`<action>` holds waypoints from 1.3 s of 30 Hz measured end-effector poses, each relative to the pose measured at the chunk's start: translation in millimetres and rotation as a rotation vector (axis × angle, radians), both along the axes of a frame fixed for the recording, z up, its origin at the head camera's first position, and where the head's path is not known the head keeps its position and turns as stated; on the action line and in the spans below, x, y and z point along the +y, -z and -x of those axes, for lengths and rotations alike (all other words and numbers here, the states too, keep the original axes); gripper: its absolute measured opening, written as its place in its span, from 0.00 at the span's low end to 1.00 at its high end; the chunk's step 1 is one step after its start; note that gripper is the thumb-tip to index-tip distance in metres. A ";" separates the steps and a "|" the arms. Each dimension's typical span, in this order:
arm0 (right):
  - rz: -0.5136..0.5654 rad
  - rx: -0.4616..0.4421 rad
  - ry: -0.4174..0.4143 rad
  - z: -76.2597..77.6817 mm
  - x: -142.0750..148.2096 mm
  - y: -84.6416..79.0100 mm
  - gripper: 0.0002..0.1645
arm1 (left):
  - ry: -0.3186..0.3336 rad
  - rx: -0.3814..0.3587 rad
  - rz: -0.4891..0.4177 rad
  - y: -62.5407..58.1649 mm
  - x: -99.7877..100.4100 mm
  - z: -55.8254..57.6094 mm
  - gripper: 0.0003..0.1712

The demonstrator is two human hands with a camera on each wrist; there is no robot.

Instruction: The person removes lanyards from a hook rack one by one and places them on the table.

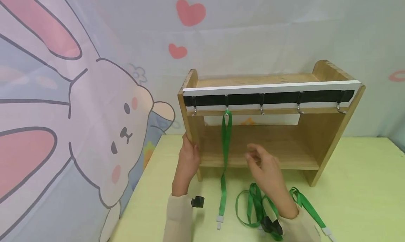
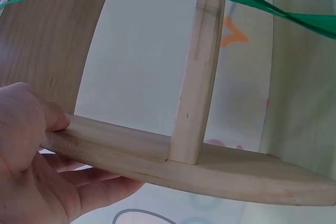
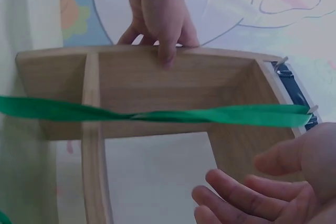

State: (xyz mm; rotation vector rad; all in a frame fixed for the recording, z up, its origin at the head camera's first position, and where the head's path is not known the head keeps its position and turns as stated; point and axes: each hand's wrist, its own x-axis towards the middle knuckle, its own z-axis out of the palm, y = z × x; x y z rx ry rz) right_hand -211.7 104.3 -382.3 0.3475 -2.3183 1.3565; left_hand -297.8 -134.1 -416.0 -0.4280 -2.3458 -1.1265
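Observation:
A wooden shelf rack (image 1: 330,140) stands on the table, with a row of metal hooks (image 1: 262,109) along its black-and-white front strip. From the second hook from the left hangs a green lanyard (image 1: 226,140), its white clip end (image 1: 219,219) low in front of the rack. My left hand (image 1: 188,161) grips the rack's left side panel (image 2: 131,145), thumb on the inner face and fingers on the outer. To the right of the hanging lanyard, my right hand (image 1: 267,170) is in the air before the rack, fingers loosely bent and holding nothing.
More green lanyards (image 1: 254,205) lie on the pale green table (image 1: 364,185), partly hidden under my right forearm. Another lanyard (image 1: 310,208) stretches to the right of that wrist. A cartoon-printed cloth (image 1: 253,41) hangs behind the rack and on the left.

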 end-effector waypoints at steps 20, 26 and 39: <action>0.246 0.135 -0.051 16.2 -38.7 -10.8 0.19 | -0.001 0.003 0.015 -0.8 -0.2 0.7 0.29; 0.253 0.100 -0.087 24.0 -40.7 -15.1 0.22 | 0.012 -0.003 0.005 -1.2 0.9 -1.6 0.29; 0.350 -0.059 -0.218 39.3 -37.5 -35.3 0.19 | 0.010 0.046 0.020 -2.7 2.2 -4.0 0.28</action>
